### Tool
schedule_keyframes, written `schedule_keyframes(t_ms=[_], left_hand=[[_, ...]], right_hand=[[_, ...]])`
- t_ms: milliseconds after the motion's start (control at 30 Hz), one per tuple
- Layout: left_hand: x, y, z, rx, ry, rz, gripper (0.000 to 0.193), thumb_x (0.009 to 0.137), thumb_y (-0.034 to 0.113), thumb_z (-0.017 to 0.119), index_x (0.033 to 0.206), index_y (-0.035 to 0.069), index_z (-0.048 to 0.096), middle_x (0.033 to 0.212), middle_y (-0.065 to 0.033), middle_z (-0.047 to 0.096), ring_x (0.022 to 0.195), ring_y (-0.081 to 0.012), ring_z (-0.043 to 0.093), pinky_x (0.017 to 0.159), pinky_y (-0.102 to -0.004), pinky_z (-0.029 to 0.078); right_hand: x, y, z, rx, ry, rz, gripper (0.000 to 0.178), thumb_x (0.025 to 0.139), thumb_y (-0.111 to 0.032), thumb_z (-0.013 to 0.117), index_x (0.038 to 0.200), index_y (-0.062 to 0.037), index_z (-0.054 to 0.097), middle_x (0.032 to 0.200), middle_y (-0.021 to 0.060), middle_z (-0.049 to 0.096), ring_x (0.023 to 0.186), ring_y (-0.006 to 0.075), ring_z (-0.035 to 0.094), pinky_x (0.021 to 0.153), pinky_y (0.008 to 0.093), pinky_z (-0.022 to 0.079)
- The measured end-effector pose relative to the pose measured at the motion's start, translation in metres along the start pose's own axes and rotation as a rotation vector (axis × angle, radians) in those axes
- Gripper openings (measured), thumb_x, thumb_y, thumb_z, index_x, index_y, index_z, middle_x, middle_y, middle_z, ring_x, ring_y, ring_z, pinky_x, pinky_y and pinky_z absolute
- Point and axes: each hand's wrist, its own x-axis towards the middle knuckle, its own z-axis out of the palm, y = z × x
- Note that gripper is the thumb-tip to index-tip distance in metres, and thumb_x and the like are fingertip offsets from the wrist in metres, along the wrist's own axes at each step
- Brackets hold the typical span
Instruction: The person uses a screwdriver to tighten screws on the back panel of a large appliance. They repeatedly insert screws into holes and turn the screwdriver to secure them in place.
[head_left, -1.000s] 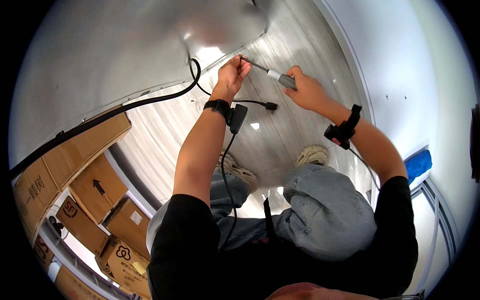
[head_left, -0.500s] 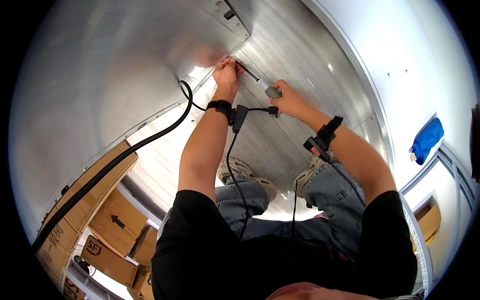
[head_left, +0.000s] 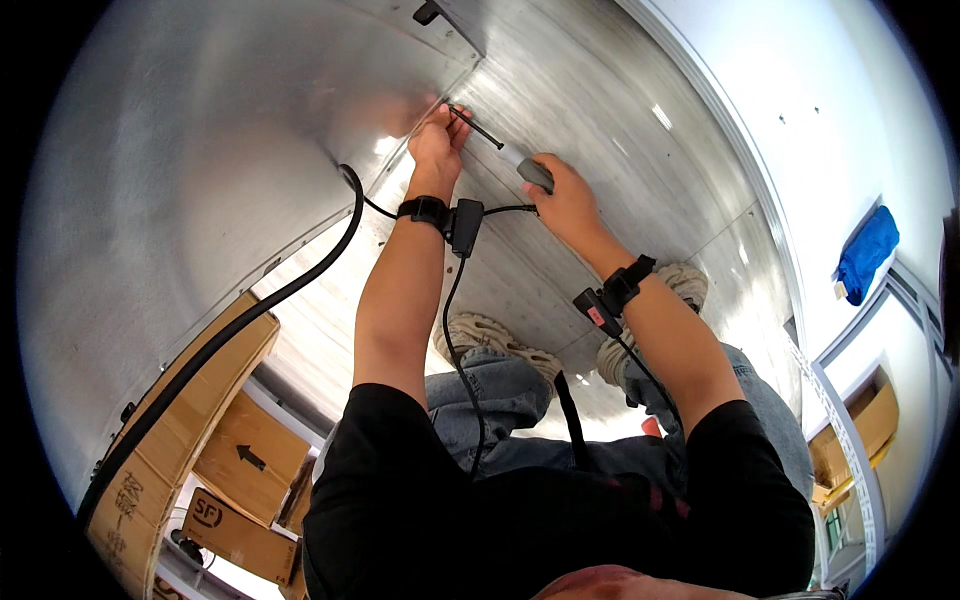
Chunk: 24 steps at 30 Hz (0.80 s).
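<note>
My right hand [head_left: 568, 203] is wrapped round the grey handle of a screwdriver [head_left: 536, 172]. Its long dark shaft slants up and left to the bottom edge of a large brushed-metal cabinet [head_left: 250, 130]. At that edge, my left hand [head_left: 437, 140] has its fingers bent close about the shaft's tip; what they pinch there is hidden. A black wrist strap with a small box [head_left: 465, 228] sits on my left wrist, and another strapped device [head_left: 600, 310] is on my right wrist. Thin cables trail from both.
A thick black cable [head_left: 270, 300] loops out from the cabinet's side toward the lower left. Cardboard boxes [head_left: 250, 455] are stacked on a shelf there. A white wall panel rises on the right, with a blue cloth-like item [head_left: 868, 255] near a pale frame. Grey plank flooring [head_left: 640, 200] lies under my shoes.
Both hands and the screwdriver sit slightly further up and left in the picture. My right forearm has swung inward, and my right shoe shows more. The view has shifted a little.
</note>
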Motion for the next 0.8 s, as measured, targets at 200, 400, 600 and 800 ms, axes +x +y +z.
schedule_keyframes(t_ms=[200, 400, 600, 800], left_hand=[[-0.006, 0.007, -0.003, 0.147, -0.006, -0.038, 0.009, 0.092, 0.011, 0.052, 0.092, 0.005, 0.059, 0.085, -0.0067, 0.066, 0.071, -0.0146, 0.064, 0.061, -0.024, 0.053], [-0.003, 0.014, -0.004, 0.125, -0.011, -0.106, 0.012, 0.093, 0.016, 0.054, 0.091, 0.006, 0.06, 0.083, -0.004, 0.066, 0.072, -0.0134, 0.062, 0.065, -0.0248, 0.052], [0.0, 0.013, 0.001, 0.059, 0.049, -0.129, 0.011, 0.093, 0.018, 0.054, 0.091, 0.008, 0.06, 0.082, -0.0021, 0.064, 0.074, -0.013, 0.061, 0.065, -0.0237, 0.053], [0.01, 0.009, 0.0, 0.007, 0.02, -0.143, 0.011, 0.093, 0.017, 0.054, 0.092, 0.008, 0.06, 0.083, -0.0017, 0.064, 0.072, -0.0122, 0.061, 0.063, -0.0229, 0.053]], right_hand=[[-0.012, -0.019, -0.004, 0.1, -0.336, 0.247, 0.04, 0.086, -0.024, 0.061, 0.12, -0.0073, 0.048, 0.092, 0.0174, 0.063, 0.077, 0.0279, 0.062, 0.072, 0.0373, 0.047], [-0.008, 0.004, 0.021, 0.186, -0.134, 0.133, 0.037, 0.085, -0.024, 0.062, 0.117, -0.0077, 0.051, 0.1, 0.019, 0.062, 0.088, 0.0293, 0.061, 0.078, 0.0381, 0.046], [-0.005, 0.001, 0.017, 0.171, -0.05, 0.097, 0.037, 0.085, -0.022, 0.063, 0.118, -0.0083, 0.054, 0.103, 0.0143, 0.061, 0.093, 0.0239, 0.058, 0.082, 0.0335, 0.044], [0.001, 0.007, 0.024, 0.155, -0.028, 0.081, 0.039, 0.085, -0.023, 0.063, 0.12, -0.0098, 0.054, 0.106, 0.0176, 0.061, 0.094, 0.0301, 0.059, 0.081, 0.0375, 0.045]])
